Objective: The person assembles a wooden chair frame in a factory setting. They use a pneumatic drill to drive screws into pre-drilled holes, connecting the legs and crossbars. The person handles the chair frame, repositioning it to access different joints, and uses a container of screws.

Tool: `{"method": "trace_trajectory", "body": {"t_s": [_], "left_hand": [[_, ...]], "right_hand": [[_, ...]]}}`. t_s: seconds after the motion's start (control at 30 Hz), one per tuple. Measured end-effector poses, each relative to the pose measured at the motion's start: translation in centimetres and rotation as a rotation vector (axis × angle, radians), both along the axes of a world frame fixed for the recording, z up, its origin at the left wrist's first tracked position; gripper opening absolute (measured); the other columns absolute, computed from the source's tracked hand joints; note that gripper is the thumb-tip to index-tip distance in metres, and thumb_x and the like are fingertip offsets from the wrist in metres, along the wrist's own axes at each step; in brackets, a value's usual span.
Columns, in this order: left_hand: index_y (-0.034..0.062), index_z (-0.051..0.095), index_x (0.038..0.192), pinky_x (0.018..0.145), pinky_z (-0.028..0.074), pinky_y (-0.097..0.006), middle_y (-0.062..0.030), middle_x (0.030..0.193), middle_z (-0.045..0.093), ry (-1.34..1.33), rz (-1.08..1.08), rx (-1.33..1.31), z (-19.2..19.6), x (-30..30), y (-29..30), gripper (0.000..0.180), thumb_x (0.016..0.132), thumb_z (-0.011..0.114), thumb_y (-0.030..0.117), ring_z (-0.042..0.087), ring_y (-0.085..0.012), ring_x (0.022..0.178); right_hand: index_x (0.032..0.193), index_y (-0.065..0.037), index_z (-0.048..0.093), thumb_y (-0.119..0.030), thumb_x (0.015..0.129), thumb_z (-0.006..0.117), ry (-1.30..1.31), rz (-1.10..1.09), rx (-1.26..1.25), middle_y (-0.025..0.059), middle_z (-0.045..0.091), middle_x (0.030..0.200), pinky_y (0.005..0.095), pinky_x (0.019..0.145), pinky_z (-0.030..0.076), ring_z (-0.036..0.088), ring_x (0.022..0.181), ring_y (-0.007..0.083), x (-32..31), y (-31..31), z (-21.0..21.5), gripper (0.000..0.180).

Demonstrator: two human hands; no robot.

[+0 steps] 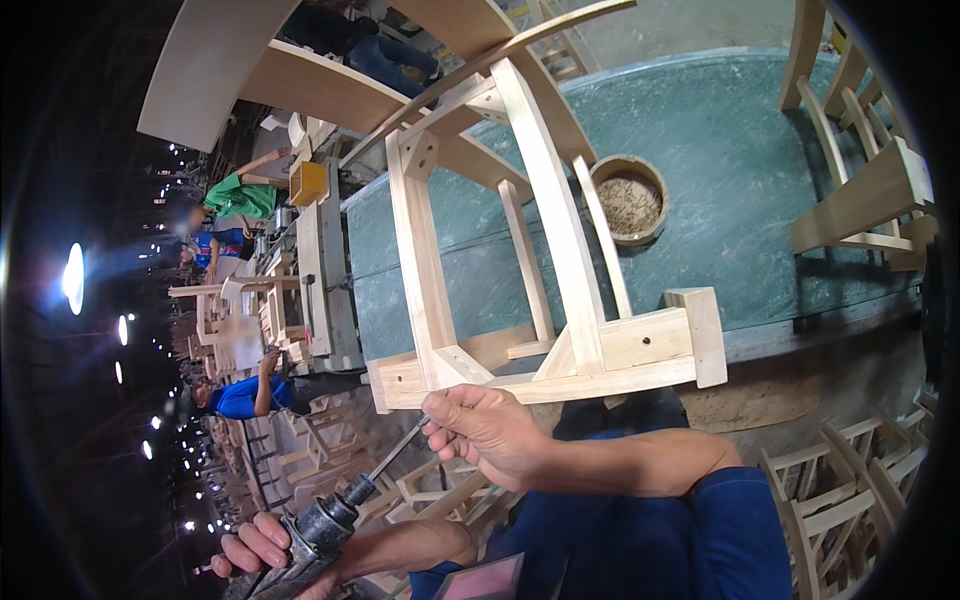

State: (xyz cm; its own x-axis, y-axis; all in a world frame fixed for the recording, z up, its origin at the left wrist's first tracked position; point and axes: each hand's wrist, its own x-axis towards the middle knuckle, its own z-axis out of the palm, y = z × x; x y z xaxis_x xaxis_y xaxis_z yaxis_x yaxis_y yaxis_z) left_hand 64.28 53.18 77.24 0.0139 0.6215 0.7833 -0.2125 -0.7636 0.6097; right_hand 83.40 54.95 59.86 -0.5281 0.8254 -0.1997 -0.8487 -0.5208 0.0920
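My left hand (262, 548) is wrapped round a black power screwdriver (322, 525). Its long thin driver bit (398, 452) points up and right toward a pale wooden chair frame (422, 300). Thumb and fingers of my right hand (490, 430) pinch the far end of the bit, close against the frame's near rail. Whether a screw sits between those fingertips is hidden. Triangular corner blocks (420, 155) with drilled holes brace the frame's corners. It lies on a green worktable (700, 120).
A round bowl (640, 238) of screws stands on the table, right of the frame. More wooden frames (860, 200) stand at the far right, others (850, 490) on the floor at lower right. Several co-workers are off to the left, one in a green shirt (240, 198). A yellow box (308, 184) sits near that person.
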Motion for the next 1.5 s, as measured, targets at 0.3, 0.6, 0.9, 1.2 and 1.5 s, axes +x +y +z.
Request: {"method": "trace_trajectory", "body": {"t_s": [0.3, 0.6, 0.9, 1.2, 1.5], "left_hand": [[-0.0055, 0.05, 0.117, 0.065, 0.04, -0.034, -0.0052, 0.089, 0.046, 0.326, -0.094, -0.023, 2.5, 3.9, 1.9, 0.068, 0.083, 0.074, 0.049, 0.05, -0.0174, 0.071], [-0.0039, 0.045, 0.108, 0.065, 0.035, -0.034, -0.0065, 0.087, 0.044, 0.237, -0.01, -0.203, 4.4, 9.4, 7.3, 0.063, 0.081, 0.075, 0.044, 0.045, -0.0171, 0.069], [-0.0053, 0.047, 0.131, 0.07, 0.044, -0.041, -0.0148, 0.104, 0.056, 0.546, -0.275, -0.417, 2.1, 12.9, 15.7, 0.086, 0.091, 0.051, 0.07, 0.059, -0.027, 0.081], [-0.0018, 0.039, 0.141, 0.074, 0.047, -0.041, -0.0172, 0.119, 0.056, 0.658, -0.457, -0.73, -0.5, 13.9, 23.7, 0.1, 0.082, 0.06, 0.076, 0.061, -0.0293, 0.092], [0.0011, 0.041, 0.12, 0.069, 0.045, -0.04, -0.0114, 0.103, 0.055, 0.67, -0.542, -0.993, -2.3, 16.0, 27.2, 0.084, 0.078, 0.072, 0.067, 0.06, -0.0244, 0.08]], "right_hand": [[0.108, -0.002, 0.064, -0.03, 0.1, 0.063, 0.224, 0.154, -0.083, 0.0022, 0.063, 0.088, 0.0222, 0.07, 0.051, 0.059, 0.079, 0.0091, -1.0, -0.1, 0.1, 0.03], [0.114, -0.002, 0.066, -0.038, 0.099, 0.063, -0.501, 0.578, 0.253, -0.0005, 0.06, 0.079, 0.0228, 0.056, 0.041, 0.051, 0.063, 0.007, 1.6, -3.3, -8.8, 0.04], [0.114, -0.008, 0.07, -0.037, 0.096, 0.065, -0.765, -0.01, 0.284, 0.0, 0.063, 0.08, 0.0246, 0.069, 0.046, 0.058, 0.076, 0.0109, 2.0, -1.4, -14.1, 0.035], [0.099, -0.009, 0.074, -0.027, 0.098, 0.065, -0.578, 0.222, -0.11, -0.0054, 0.052, 0.063, 0.0204, 0.045, 0.031, 0.041, 0.05, 0.0024, 3.8, 1.7, -15.3, 0.02], [0.103, -0.002, 0.073, -0.019, 0.1, 0.062, -0.641, 0.028, -0.074, -0.0041, 0.057, 0.071, 0.0185, 0.053, 0.036, 0.046, 0.059, 0.0015, 4.4, 3.9, -14.5, 0.02]]}}
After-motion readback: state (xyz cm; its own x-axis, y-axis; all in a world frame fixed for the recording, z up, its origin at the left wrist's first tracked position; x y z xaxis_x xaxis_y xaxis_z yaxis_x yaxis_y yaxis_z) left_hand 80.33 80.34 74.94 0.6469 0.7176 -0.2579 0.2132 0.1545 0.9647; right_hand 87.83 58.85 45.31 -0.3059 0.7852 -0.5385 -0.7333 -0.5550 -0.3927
